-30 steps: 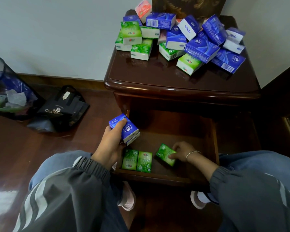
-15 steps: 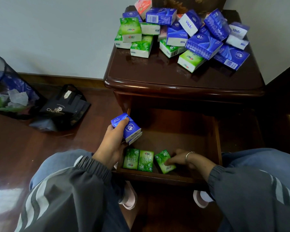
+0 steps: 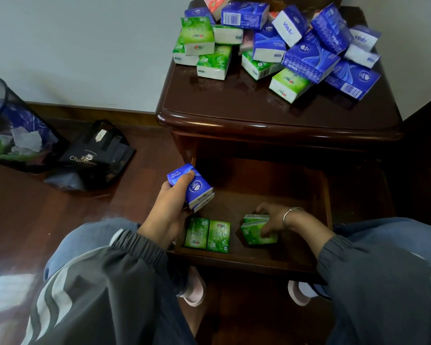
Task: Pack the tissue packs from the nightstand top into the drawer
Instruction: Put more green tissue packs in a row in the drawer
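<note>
The drawer (image 3: 246, 263) is found pulled out beneath the nightstand top (image 3: 259, 108), with both hands working at it. The right hand (image 3: 271, 219) is curled around a green stack (image 3: 258, 232), apparently two packs, held low inside the drawer right of centre; whether it rests on the drawer floor cannot be told. Two green packs (image 3: 207, 235) are laid flat side by side at the front left, long axes running front to back. A bare gap is left between them and the gripped stack, which lies skewed to that row. The next placement is judged to turn on squaring the stack and closing this gap leftward; the right hand is the nearer one. The left hand (image 3: 164, 212) is closed around blue packs (image 3: 192, 189), seemingly two, held above the drawer's left edge. A large pile of packs (image 3: 284, 43) is noted on the polished nightstand top, so the task is judged early. A waste bin (image 3: 10, 135) and black bag (image 3: 97, 155) are recorded on the wooden floor at left.
</note>
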Available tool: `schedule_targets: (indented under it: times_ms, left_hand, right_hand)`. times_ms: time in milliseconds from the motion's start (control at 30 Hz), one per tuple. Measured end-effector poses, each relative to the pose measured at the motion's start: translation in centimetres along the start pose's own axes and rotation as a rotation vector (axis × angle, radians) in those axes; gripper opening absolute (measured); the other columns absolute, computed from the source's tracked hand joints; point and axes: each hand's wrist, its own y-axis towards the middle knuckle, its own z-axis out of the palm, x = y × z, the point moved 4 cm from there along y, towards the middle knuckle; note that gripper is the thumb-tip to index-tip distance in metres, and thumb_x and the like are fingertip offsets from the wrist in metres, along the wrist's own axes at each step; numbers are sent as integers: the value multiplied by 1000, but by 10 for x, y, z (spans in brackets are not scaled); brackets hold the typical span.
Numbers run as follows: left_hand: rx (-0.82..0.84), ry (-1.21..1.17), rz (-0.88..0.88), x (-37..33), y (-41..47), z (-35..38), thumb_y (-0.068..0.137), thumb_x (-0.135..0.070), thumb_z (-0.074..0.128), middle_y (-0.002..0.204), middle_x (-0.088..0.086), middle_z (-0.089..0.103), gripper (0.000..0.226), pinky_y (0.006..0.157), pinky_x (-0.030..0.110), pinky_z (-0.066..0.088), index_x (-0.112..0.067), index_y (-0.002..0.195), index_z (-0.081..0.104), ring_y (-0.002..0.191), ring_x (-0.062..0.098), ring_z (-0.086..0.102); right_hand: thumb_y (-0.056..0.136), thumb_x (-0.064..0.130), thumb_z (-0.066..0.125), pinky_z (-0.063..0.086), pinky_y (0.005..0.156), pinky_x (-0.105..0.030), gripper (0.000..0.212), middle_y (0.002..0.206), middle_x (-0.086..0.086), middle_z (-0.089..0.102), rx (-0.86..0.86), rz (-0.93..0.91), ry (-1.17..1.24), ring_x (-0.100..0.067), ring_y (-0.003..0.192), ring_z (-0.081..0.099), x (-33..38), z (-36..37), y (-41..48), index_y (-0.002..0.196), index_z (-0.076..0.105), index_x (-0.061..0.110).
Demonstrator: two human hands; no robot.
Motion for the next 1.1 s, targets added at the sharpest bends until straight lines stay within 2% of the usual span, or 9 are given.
schedule_targets:
  times_ms: [67, 167, 400, 500, 600, 733, 833, 967, 1100]
  left_hand:
    - [4, 2, 5, 0, -1, 1, 92, -33, 60, 85, 3, 72, 40, 43, 19, 49, -12, 126, 54, 58, 10, 69]
    - [11, 3, 8, 0, -1, 1, 92, -33, 59, 82, 2, 72, 38, 42, 18, 48, -12, 124, 56, 57, 10, 69]
    - [18, 3, 6, 1, -2, 2, 92, -32, 59, 73, -2, 72, 27, 44, 19, 49, -15, 114, 57, 55, 8, 68]
    - [22, -3, 6, 2, -1, 1, 93, -31, 59, 69, -4, 73, 22, 43, 19, 49, -17, 109, 57, 54, 8, 68]
    - [31, -9, 3, 3, 1, 1, 93, -30, 59, 68, -4, 73, 18, 45, 20, 50, -18, 105, 58, 55, 8, 69]
    - [28, -4, 1, 5, 2, 0, 92, -32, 61, 74, -2, 74, 27, 47, 22, 52, -16, 114, 57, 59, 10, 70]
    - [21, 15, 2, 6, 3, 1, 91, -34, 62, 87, 3, 74, 38, 53, 26, 54, -15, 123, 54, 67, 14, 71]
    - [27, 23, 1, 8, 3, 2, 90, -35, 62, 102, 8, 72, 46, 60, 30, 54, -14, 130, 51, 78, 19, 69]
    - [33, 31, -2, 8, 3, 2, 90, -34, 63, 105, 9, 71, 46, 58, 29, 55, -13, 130, 50, 78, 19, 69]
  right_hand:
    - [69, 18, 78, 49, 83, -29, 76, 130, -8, 49, -85, 15, 67, -23, 111, 53, -1, 0, 3, 134, 39, 14]
    - [67, 16, 81, 42, 71, -25, 70, 115, -6, 49, -250, 24, 270, -19, 97, 49, -4, -2, 8, 124, 41, 12]
    - [79, 9, 72, 42, 81, -25, 56, 126, -14, 52, -325, -40, 647, -21, 101, 53, -3, 16, 17, 129, 46, 10]
    - [79, 8, 71, 43, 90, -27, 55, 129, -14, 52, -260, -89, 521, -22, 110, 55, -2, 11, 21, 131, 50, 9]
    - [81, 5, 67, 43, 97, -27, 57, 134, -10, 54, -88, -136, 395, -22, 119, 54, 2, 13, 22, 135, 49, 11]
    - [88, 15, 61, 38, 106, -30, 57, 140, -8, 49, 77, -173, 260, -22, 124, 50, 8, 36, 22, 141, 41, 17]
    - [90, 29, 61, 24, 112, -28, 57, 149, -11, 35, -74, -242, 99, -24, 138, 32, 11, 42, 24, 142, 41, 18]
    - [88, 32, 63, 37, 104, -27, 54, 138, -11, 52, -153, -235, 173, -23, 126, 48, 12, 48, 20, 136, 49, 12]
    - [93, 39, 53, 30, 106, -24, 60, 147, -11, 40, -121, -278, 32, -23, 134, 39, 19, 66, 15, 144, 36, 14]
